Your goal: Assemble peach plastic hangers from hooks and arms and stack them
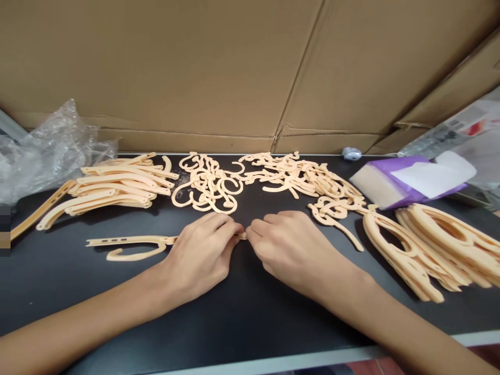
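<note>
A peach-coloured plastic clothes hanger [136, 245] lies across the middle of the black table. Its slotted arm and curved hook stick out to the left. My left hand [199, 247] is closed around its middle, covering most of that section. At the other end, the fingertips of my right hand [287, 245] pinch the hanger's small tip, right beside my left fingers. What exactly the fingertips press on is mostly hidden. Behind my hands lie a heap of loose hooks [211, 182] and a heap of short curved pieces [308, 177] in the same plastic.
A stack of hanger arms [121, 182] lies at the left, before crumpled clear plastic wrap [58, 146]. Folded hangers [414, 250] are piled at the right, near a purple tissue pack [414, 179]. Cardboard [156, 67] stands along the back edge.
</note>
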The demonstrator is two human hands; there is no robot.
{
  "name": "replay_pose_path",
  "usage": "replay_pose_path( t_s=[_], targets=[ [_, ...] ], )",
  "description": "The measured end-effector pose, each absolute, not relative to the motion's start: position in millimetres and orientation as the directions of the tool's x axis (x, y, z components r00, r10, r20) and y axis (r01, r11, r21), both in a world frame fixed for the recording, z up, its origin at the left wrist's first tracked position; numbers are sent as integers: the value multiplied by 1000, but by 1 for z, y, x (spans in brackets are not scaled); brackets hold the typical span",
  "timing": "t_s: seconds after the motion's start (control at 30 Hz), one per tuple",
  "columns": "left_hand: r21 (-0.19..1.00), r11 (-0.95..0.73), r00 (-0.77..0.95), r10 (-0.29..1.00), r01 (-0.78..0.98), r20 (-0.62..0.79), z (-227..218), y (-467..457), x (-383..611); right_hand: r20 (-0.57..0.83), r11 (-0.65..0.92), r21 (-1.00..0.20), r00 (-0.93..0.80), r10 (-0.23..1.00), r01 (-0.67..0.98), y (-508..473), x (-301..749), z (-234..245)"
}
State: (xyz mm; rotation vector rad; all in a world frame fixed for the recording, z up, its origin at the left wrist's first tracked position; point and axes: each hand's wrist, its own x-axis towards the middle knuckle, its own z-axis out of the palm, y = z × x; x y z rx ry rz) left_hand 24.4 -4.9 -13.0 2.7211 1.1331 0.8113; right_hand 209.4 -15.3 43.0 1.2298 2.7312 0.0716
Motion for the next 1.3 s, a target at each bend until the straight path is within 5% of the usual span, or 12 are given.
replay_pose_path(
  t_s=[0.47, 0.67, 0.87, 1.07, 1.17, 1.3],
  targets=[
    [183, -791, 657, 593, 584, 465, -15, 0, 20, -86, 644, 84, -638, 765, 760, -10, 218, 41],
    [31, -786, 657, 536, 617, 530, -17, -6, 25, 88, 647, 55, -649, 755, 760, -5, 225, 31],
    [-108, -753, 651, 477, 649, 590, -14, -11, 26, 288, 659, -218, -598, 748, 720, 14, 242, 23],
    [-187, -776, 697, 397, 602, 597, -10, -14, 26, 615, 664, -434, -338, 712, 610, 31, 251, 18],
    [-109, -815, 680, 393, 569, 619, -9, -13, 25, 634, 593, -563, -159, 757, 575, 36, 254, 16],
    [240, -790, 557, 579, 564, 596, -11, -8, 24, 560, 504, -747, 0, 829, 434, 36, 253, 20]
  ],
)
